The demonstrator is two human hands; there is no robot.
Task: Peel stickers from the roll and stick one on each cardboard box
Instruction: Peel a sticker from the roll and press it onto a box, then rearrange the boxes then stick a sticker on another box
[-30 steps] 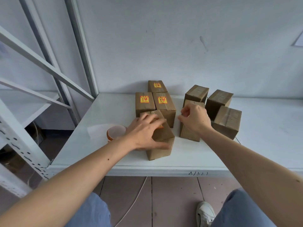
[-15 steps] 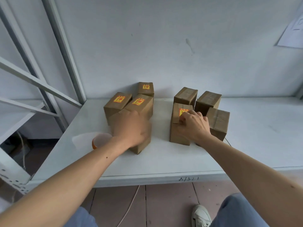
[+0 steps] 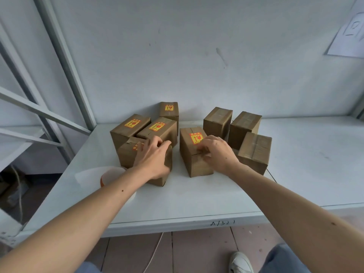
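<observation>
Several small cardboard boxes stand on the white table (image 3: 197, 198). Three at the back left (image 3: 130, 129) carry yellow-red stickers. My left hand (image 3: 153, 156) grips the top of a near-left box (image 3: 126, 152); a sticker shows partly beside its fingers. My right hand (image 3: 216, 152) rests with curled fingers on the middle box (image 3: 193, 154), just below its sticker (image 3: 196, 138). Three plain taped boxes (image 3: 254, 150) stand at the right. The sticker roll (image 3: 112, 176) lies under my left forearm.
A metal shelf frame (image 3: 65, 62) rises at the left. The wall is close behind the boxes, with a sheet of paper (image 3: 346, 30) on it. My legs and a shoe (image 3: 240, 263) show below the table's front edge.
My right hand stuck a sticker on the middle box and has slid back off it. My left hand moved its box back against the stickered group. The view came closer.
</observation>
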